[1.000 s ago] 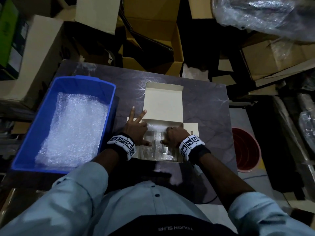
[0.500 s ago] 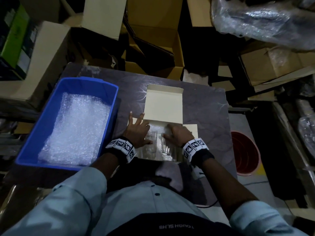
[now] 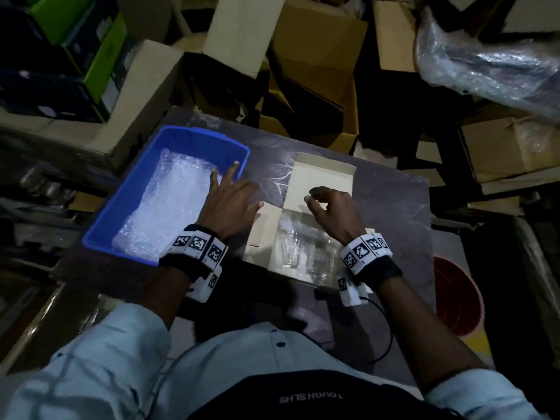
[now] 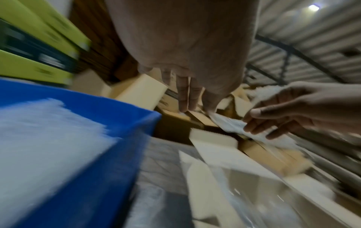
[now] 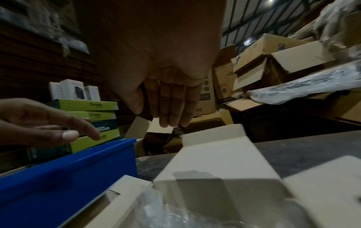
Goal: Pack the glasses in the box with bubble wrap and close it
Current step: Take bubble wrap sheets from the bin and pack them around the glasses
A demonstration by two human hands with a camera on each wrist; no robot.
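Overhead, a dark marbled table [image 3: 391,207] is carrying everything in play, ringed by stacked cardboard cartons [image 3: 318,71] and green boxes [image 5: 91,115]. Sitting on its left part is a blue tub [image 3: 127,213], and a sheet of bubble wrap [image 3: 169,207] is lying across the tub's floor. Just beside the tub, to its right, an open cream box [image 3: 321,177] is resting with its lid flap folded away from the person and its side flaps spread. Inside the box, clear glasses [image 3: 289,248] are standing side by side, with some crumpled clear wrap showing at their far side. A red bucket [image 3: 454,298] is sitting on the floor off the table's right edge. The person's left hand [image 3: 227,207] is reaching over the tub's near right corner, fingers spread and straight, gripping nothing, its fingertips hovering above the bubble wrap. The right hand [image 3: 333,213] is hanging over the box above the glasses, fingers loosely curled, thumb and forefinger near each other, with nothing seen between them in the head view. Both wrists are wearing black bands with white marker blocks.
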